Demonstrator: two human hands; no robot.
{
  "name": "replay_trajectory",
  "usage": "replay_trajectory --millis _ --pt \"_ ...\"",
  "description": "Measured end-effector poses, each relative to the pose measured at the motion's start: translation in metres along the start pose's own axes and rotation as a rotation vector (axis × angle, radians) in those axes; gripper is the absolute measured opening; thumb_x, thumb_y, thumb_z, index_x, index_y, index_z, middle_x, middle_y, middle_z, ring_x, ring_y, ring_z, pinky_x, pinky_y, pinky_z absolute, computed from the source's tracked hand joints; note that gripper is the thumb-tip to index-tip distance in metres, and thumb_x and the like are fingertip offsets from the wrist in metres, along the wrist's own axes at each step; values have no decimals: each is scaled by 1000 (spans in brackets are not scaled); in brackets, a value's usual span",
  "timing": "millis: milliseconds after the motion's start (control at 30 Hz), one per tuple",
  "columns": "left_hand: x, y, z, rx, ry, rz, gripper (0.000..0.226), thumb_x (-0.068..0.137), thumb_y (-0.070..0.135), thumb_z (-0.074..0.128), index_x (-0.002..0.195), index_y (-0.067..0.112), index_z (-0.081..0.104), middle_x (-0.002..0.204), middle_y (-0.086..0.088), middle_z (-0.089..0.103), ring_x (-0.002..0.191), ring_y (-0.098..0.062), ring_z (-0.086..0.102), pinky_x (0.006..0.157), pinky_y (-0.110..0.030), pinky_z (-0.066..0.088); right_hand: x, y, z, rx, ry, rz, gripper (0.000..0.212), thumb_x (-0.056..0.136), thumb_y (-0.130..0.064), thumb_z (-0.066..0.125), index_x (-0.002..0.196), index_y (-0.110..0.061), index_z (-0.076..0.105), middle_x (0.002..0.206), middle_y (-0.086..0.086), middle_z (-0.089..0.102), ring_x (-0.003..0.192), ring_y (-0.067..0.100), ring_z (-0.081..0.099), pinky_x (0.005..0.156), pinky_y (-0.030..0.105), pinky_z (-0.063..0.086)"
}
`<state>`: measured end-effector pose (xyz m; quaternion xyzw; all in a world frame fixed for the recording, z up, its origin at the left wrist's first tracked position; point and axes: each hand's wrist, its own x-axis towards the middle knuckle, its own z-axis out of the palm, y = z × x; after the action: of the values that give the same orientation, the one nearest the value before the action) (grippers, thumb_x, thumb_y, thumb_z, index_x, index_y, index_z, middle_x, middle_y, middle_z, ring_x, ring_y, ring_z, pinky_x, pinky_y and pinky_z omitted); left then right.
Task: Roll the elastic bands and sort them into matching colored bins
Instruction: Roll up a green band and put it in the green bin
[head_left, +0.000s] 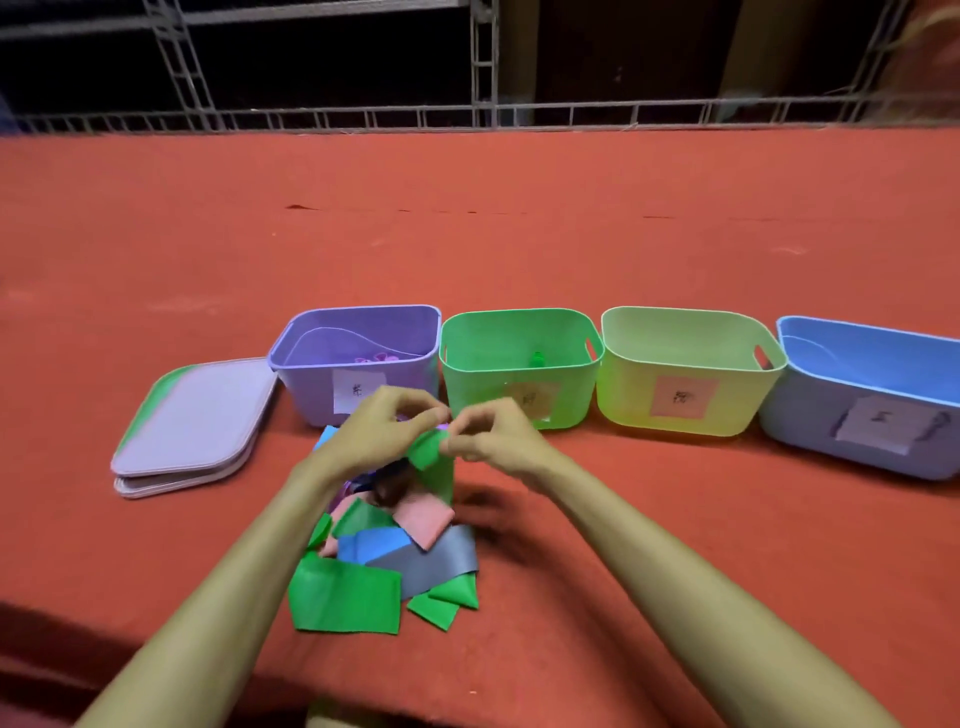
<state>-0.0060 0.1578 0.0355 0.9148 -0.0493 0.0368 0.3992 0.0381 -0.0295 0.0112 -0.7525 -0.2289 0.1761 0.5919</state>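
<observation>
My left hand (384, 428) and my right hand (491, 431) pinch the top end of a green elastic band (434, 462) between them, above the pile. The band hangs down from my fingers. Below lies a pile of flat bands (384, 561) in green, blue, pink and grey. Behind my hands stand a purple bin (311, 358), a green bin (519, 374), a yellow-green bin (685, 384) and a blue bin (810, 410), each with a paper label. Small rolled pieces lie inside the purple and green bins.
A stack of flat lids (192, 426) lies left of the purple bin. All of it rests on a red cloth table (467, 234). A metal railing (493, 114) runs along the far edge.
</observation>
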Motion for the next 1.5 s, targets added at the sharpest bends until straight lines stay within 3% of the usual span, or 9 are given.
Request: replay_trajectory --millis 233,367,467,533,833,967,1133,1333,1500 --pt "20 66 27 -703 -225 6 90 69 72 80 112 -6 66 110 -30 69 96 -30 66 91 -46 58 -57 -60 -99 408 71 -124 16 80 -12 77 82 -20 64 83 3 61 68 17 60 63 29 52" --pt "27 99 58 -725 -274 190 45 86 13 78 125 -5 65 126 -24 68 109 -31 63 98 -50 52 -93 -58 -141 487 150 -149 13 79 -11 74 80 -22 67 84 5 64 64 16 59 57 25 44" --pt "36 128 83 -704 -183 234 29 90 -4 69 118 -10 66 104 -6 79 90 -8 70 81 -20 57 -118 -45 -165 521 224 -180 14 78 -5 73 78 -19 72 80 9 67 64 15 65 58 23 54" --pt "40 145 100 -621 -61 245 10 94 -5 67 102 -6 71 81 6 78 68 4 66 65 -11 50 -134 -34 -177 523 275 -178 13 76 -3 73 80 -16 72 78 8 66 64 13 64 61 21 54" --pt "53 156 163 -242 104 338 9 88 15 78 90 22 82 79 11 78 75 -3 73 66 -19 53 -177 10 -209 702 318 -80 29 73 -2 69 99 -7 59 75 7 62 62 11 64 55 24 53" --pt "49 134 199 -269 -104 91 17 92 32 77 98 16 79 84 7 79 74 -12 72 66 -23 55 -186 23 -209 751 317 -38 33 74 1 64 104 -8 55 79 8 67 61 13 65 52 22 52" --pt "46 129 221 -981 -715 -737 64 103 53 41 100 -3 71 91 -23 76 67 -30 76 49 -27 59 -192 42 -197 710 347 -10 31 72 1 66 99 -10 55 80 9 66 60 11 64 49 20 50" --pt "60 143 216 -1035 -714 -788 31 82 36 73 101 13 65 100 -16 74 69 -25 75 56 -30 62 -198 61 -186 605 363 -12 29 71 -2 71 94 -15 59 83 9 62 67 15 63 53 23 52" --pt "65 154 212 -1004 -525 -684 36 88 46 72 106 15 75 85 -4 76 90 -19 70 96 -33 53 -208 73 -173 379 349 -64 26 74 -8 74 91 -18 58 82 3 59 75 20 52 60 25 40"
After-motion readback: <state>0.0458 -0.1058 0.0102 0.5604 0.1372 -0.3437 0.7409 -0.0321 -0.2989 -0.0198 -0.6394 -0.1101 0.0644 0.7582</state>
